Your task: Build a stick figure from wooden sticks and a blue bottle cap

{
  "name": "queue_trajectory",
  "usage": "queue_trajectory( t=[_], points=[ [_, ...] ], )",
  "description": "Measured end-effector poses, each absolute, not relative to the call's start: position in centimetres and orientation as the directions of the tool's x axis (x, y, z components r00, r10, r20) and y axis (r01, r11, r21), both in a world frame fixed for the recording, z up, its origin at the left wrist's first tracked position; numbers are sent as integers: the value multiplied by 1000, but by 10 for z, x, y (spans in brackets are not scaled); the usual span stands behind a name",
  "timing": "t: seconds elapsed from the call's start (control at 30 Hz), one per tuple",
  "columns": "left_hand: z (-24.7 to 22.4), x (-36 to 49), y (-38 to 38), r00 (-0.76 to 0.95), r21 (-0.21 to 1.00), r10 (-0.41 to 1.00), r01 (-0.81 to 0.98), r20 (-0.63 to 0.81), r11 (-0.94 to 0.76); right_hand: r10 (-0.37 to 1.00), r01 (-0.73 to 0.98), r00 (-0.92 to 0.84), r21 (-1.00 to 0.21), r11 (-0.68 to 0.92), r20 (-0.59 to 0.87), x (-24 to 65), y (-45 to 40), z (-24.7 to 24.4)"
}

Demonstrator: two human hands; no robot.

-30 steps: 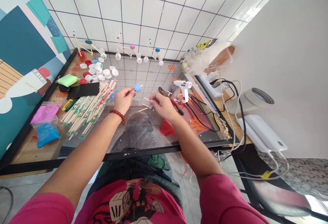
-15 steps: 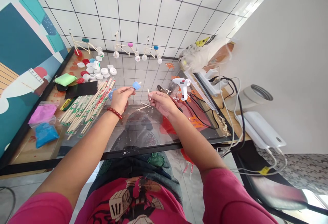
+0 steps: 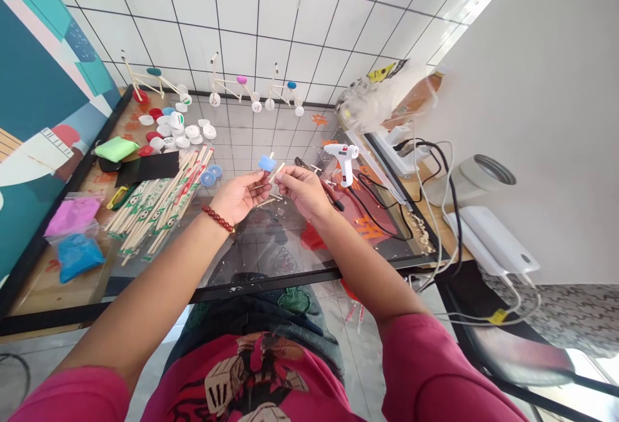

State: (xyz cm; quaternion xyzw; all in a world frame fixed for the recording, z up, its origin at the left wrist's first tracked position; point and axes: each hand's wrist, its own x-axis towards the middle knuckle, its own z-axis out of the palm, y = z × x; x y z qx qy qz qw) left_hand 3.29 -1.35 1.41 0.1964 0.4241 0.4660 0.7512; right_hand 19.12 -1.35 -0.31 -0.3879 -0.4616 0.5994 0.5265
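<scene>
Watching through the head view, I see the left hand [image 3: 244, 195] pinching a light-blue, rounded, plastic-looking piece [image 3: 266, 163] at its fingertips, a pale stub poking up from it. The right hand [image 3: 307, 191] grips a short, pale, straight wooden stick [image 3: 277, 172] between thumb and fingers. The stick lies just right of the blue piece, its long axis slanting from near-left to far-right, lower end beside the left fingertips; contact there I can't tell. Left hand sits nearer the blue piece.
</scene>
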Motion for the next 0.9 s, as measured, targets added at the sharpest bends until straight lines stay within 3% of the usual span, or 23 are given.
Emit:
queue_trajectory(
  t=[0.47, 0.57, 0.63, 0.73, 0.8, 0.9],
  points=[
    [15, 34, -16, 232, 696, 852, -496, -469, 519, 995, -194, -94, -981, 4, 22, 195, -12, -3],
    [11, 33, -14, 203, 758, 881, -451, -426, 471, 997, -172, -47, -984, 47, 56, 198, -11, -4],
    [5, 28, -10, 113, 873, 934, -333, -338, 356, 996, -101, -9, -991, 84, 86, 201, -9, -7],
    [-6, 19, -1, -58, 993, 994, 71, -92, 96, 983, 157, 40, -973, 170, 179, 206, -5, -15],
    [-14, 12, 4, -94, 931, 991, 360, 97, -57, 962, 367, 41, -899, 238, 271, 206, -3, -21],
    [-20, 8, 8, -80, 833, 976, 538, 203, -129, 946, 558, -16, -782, 276, 323, 204, -2, -27]
  ],
)
